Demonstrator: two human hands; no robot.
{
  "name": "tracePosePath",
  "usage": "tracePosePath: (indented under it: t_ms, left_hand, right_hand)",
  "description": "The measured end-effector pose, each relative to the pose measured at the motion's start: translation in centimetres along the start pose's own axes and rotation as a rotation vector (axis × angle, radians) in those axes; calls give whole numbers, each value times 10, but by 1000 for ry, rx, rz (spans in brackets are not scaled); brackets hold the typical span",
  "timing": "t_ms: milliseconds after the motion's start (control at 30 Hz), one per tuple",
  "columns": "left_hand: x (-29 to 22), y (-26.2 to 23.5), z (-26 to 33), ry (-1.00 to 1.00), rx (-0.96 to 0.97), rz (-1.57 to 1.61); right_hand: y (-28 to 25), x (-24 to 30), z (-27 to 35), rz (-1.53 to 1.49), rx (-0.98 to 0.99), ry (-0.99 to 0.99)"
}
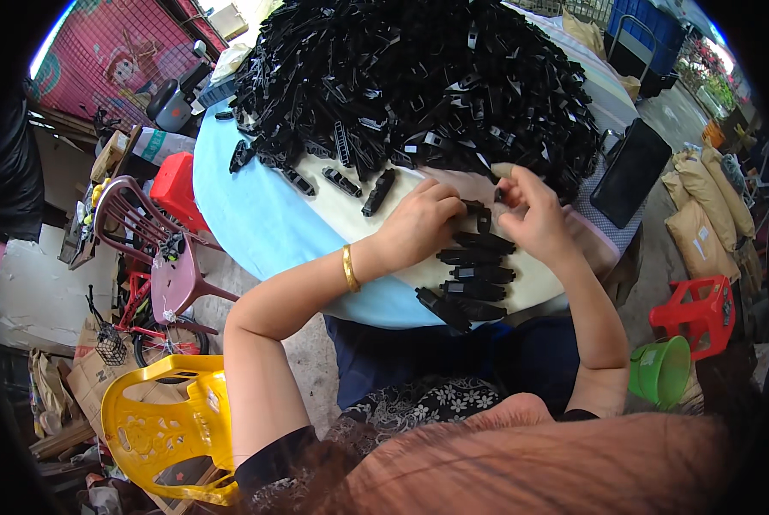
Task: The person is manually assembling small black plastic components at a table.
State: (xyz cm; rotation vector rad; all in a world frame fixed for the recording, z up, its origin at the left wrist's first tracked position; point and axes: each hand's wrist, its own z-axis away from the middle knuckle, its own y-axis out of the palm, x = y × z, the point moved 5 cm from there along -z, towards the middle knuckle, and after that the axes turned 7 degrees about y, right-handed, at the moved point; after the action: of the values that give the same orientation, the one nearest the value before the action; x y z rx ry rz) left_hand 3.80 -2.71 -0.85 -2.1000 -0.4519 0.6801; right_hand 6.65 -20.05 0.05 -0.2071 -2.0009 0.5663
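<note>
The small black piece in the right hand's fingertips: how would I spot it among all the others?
Start at the huge heap of black plastic parts on the round table. Below it, both hands meet above a neat row of black pieces. The small black piece is pinched in the right hand, lifted off the table, unlike the rest.

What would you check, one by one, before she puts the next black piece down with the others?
1. Left hand rests on the table by the top of the row: ok.
2. Right hand pinches a small black part: ok.
3. Row of black pieces lies stacked neatly: ok.
4. Pile of black parts within reach: ok.
5. Part fully assembled: cannot tell.
6. Table has bare space beside the row: ok.
</note>
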Motion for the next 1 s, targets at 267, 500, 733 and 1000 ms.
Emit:
tracePosePath:
  t_ms: [267,500,733,1000]
  left_hand:
    - [-9,-3,1,-212,-35,13]
    - [22,-12,4,-78,21,84]
    - [3,-21,-4,12,224,81]
    - [-21,5,4,-118,180,283]
  right_hand:
    - [-5,4,17,198,310,82]
    - [4,29,33,158,504,45]
    - [-3,4,12,635,26,-75]
    - [-13,23,17,201,28,-94]
